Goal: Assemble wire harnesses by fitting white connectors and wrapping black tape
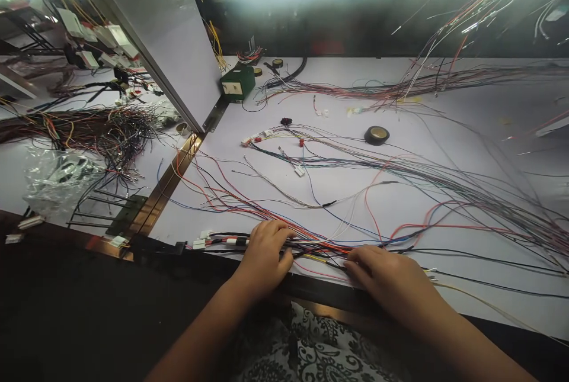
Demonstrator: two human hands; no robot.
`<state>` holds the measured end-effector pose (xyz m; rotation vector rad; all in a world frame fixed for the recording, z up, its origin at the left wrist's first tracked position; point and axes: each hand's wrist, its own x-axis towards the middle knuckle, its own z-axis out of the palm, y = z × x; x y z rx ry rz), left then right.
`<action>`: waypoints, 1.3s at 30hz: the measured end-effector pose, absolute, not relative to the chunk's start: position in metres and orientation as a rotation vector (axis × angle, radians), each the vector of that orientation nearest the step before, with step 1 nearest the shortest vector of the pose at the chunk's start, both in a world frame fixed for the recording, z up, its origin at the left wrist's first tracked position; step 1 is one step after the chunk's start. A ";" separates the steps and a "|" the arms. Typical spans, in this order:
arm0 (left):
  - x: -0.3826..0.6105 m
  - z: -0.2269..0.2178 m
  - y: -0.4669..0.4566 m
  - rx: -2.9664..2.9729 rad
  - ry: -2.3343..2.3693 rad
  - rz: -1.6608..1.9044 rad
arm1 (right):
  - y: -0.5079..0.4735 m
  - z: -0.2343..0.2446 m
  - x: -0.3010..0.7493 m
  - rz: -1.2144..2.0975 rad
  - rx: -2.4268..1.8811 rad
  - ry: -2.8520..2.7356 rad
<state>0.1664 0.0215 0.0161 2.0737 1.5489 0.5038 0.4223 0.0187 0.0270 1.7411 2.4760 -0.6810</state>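
A bundle of red, black and blue wires (317, 244) lies along the front edge of the white table. My left hand (267, 252) is curled over the bundle near its connector end, with the thumb on the near side. Beyond its fingertips to the left, white connectors (200, 243) and a black one (180, 247) stick out. Farther right, my right hand (386, 269) has its fingers closed on the same bundle, the fingertips partly hidden among the wires. Loose red and blue wires (231, 195) fan out to the upper left.
A black tape roll (377, 135) lies mid-table beside a second harness (355, 163) with several connectors. A green box (238, 82) stands by the upright white panel (164, 26). Tangled wires (111, 139) and a metal pronged stand (127, 216) are at left. Wires hang at upper right.
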 end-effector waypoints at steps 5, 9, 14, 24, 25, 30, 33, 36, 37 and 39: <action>0.169 0.018 0.020 2.036 1.494 0.530 | 0.022 0.024 0.418 -0.593 1.729 2.422; 0.175 0.020 0.019 2.006 1.454 0.595 | 0.024 0.025 0.413 -0.760 1.700 2.445; 0.176 0.021 0.017 1.980 1.418 0.586 | 0.020 0.025 0.413 -0.862 1.641 2.605; 0.165 0.023 0.017 2.160 1.270 0.377 | -0.007 0.017 0.403 -1.011 1.197 2.863; 0.166 0.020 0.017 2.220 1.270 0.404 | -0.010 0.013 0.403 -0.985 1.193 2.876; 0.174 0.006 0.009 2.459 1.277 0.626 | -0.019 0.008 0.403 -0.937 1.229 2.946; 0.181 0.004 0.006 2.510 1.257 0.594 | -0.021 0.012 0.406 -0.878 1.388 2.929; 0.188 0.006 0.004 2.477 1.303 0.538 | -0.021 0.014 0.410 -0.699 1.584 2.899; 0.189 0.008 0.004 2.454 1.312 0.516 | -0.021 0.014 0.411 -0.674 1.621 2.877; 0.191 0.011 0.004 2.403 1.318 0.473 | -0.021 0.015 0.410 -0.706 1.619 2.858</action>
